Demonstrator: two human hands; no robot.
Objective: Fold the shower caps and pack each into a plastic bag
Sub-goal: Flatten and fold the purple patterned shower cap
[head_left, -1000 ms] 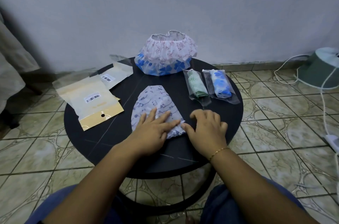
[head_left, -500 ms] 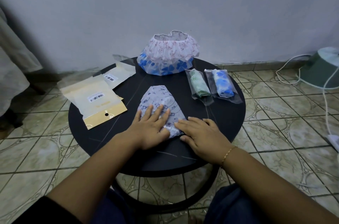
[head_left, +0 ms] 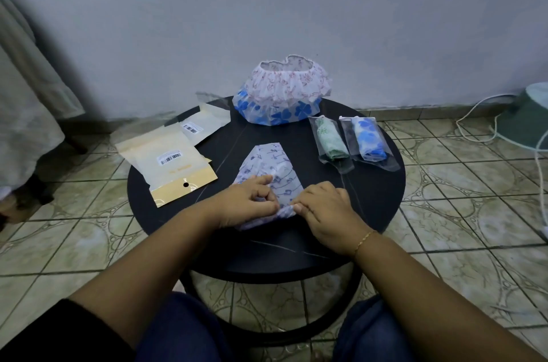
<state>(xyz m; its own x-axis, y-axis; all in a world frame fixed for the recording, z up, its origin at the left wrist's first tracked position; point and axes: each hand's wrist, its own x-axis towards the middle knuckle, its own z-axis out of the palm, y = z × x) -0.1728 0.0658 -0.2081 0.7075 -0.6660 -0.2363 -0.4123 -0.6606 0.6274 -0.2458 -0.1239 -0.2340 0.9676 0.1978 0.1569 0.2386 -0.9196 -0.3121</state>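
A: Cap status?
B: Mid-table, just in front of stacked caps. L hand & R hand both pinching its near edge.
A: Risk?
B: Slick plastic, fold prob springs open if either pinch slips.

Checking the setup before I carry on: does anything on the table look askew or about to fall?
Yes. The stack of flat packaging bags at the table's left edge hangs over the rim, as does the smaller bag behind it. The two packed caps lie neatly side by side.
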